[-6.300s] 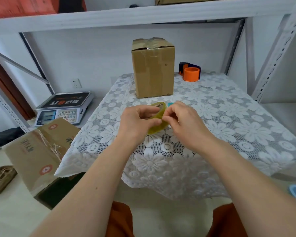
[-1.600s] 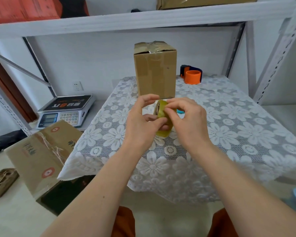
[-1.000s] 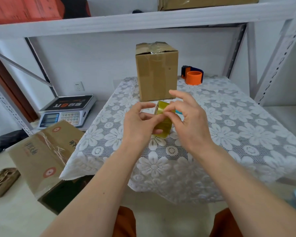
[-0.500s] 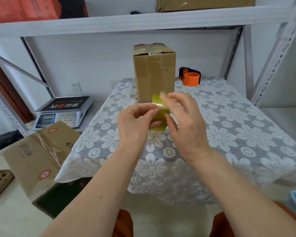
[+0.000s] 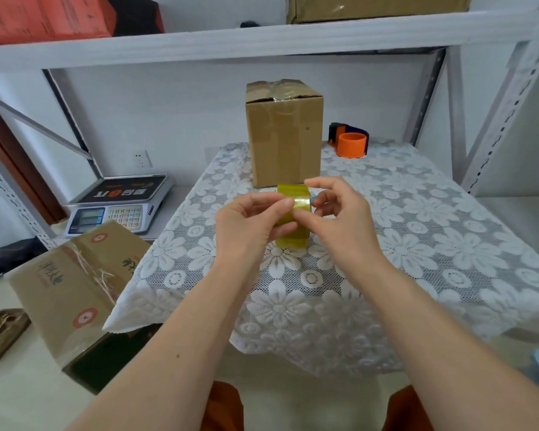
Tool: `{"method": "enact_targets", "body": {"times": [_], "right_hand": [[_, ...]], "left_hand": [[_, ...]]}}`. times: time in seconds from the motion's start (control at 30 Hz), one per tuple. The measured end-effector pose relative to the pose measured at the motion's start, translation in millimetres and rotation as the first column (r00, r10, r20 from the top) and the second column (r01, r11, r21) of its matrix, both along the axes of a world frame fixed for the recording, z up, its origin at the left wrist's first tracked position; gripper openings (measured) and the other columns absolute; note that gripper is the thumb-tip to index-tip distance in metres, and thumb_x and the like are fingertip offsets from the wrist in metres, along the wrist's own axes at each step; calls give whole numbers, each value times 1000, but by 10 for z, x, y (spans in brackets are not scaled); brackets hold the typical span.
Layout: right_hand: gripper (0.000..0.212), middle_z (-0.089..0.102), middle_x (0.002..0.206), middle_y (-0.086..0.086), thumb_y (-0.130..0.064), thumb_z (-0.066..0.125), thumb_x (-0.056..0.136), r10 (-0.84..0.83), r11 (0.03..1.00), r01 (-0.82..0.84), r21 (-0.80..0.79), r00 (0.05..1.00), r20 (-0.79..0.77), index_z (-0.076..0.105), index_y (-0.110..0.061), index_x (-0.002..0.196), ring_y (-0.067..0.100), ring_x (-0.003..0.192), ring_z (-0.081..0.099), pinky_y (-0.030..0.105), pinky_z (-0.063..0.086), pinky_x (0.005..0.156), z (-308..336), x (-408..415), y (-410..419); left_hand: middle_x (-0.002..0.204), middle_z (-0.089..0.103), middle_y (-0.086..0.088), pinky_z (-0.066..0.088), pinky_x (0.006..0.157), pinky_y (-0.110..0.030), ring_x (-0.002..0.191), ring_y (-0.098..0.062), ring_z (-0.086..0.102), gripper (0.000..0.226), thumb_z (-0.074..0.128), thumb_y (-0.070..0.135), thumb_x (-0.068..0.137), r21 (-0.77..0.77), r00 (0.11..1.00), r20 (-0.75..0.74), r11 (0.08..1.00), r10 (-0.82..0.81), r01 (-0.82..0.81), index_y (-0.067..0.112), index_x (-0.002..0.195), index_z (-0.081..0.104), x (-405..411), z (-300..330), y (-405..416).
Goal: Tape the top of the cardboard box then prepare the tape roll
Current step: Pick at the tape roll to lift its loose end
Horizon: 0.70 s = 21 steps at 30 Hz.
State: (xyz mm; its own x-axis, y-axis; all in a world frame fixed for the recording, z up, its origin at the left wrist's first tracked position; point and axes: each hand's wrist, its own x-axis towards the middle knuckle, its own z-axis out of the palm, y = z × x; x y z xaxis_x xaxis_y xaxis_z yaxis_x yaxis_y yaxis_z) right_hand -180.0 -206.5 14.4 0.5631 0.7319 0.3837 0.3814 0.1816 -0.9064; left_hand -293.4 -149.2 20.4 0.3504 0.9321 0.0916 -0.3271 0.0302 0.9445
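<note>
A tall cardboard box stands upright at the back of the lace-covered table, its top flaps covered with clear tape. In front of it I hold a yellowish tape roll on edge above the cloth. My left hand grips the roll from the left, thumb on its outer face. My right hand pinches at the tape's surface near the top of the roll with thumb and forefinger. A small teal thing shows just behind the roll; I cannot tell what it is.
An orange and dark blue tape dispenser sits at the back right of the table. A digital scale and a printed carton lie to the left, below table height. Metal shelf posts flank the table on the right.
Both hands kept turning the roll and picking at its surface. Since half a second ago the right fingers dropped from above the roll to pinch its outer face.
</note>
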Motion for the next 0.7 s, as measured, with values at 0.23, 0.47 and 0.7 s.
{"method": "enact_targets", "body": {"times": [0.23, 0.47, 0.7], "right_hand": [[8, 63, 72, -4, -9, 70, 79, -17, 999, 21, 40, 995, -93, 70, -17, 83, 3, 64, 54, 25, 51, 64, -14, 1, 59], [11, 61, 76, 16, -7, 71, 79, 4, 998, 8, 69, 986, -166, 73, -16, 85, 14, 65, 52, 25, 48, 59, -21, 9, 12], [11, 63, 64, 0, -5, 69, 80, 111, 994, -108, 29, 924, -365, 69, -13, 73, 9, 58, 57, 24, 52, 57, 9, 44, -11]], "left_hand": [[77, 72, -9, 60, 59, -25, 73, -23, 71, 8, 79, 7, 72, 6, 999, -27, 1000, 17, -17, 8, 75, 72, -5, -7, 5], [77, 72, -9, 60, 58, -25, 71, -23, 72, 8, 79, 8, 73, 9, 998, -62, 1000, 20, -20, 10, 74, 71, -19, -2, -14], [76, 71, -7, 60, 57, -26, 66, -22, 71, 4, 74, 8, 79, -17, 997, -73, 1000, 24, -25, 7, 79, 70, -37, -8, -5]]}}
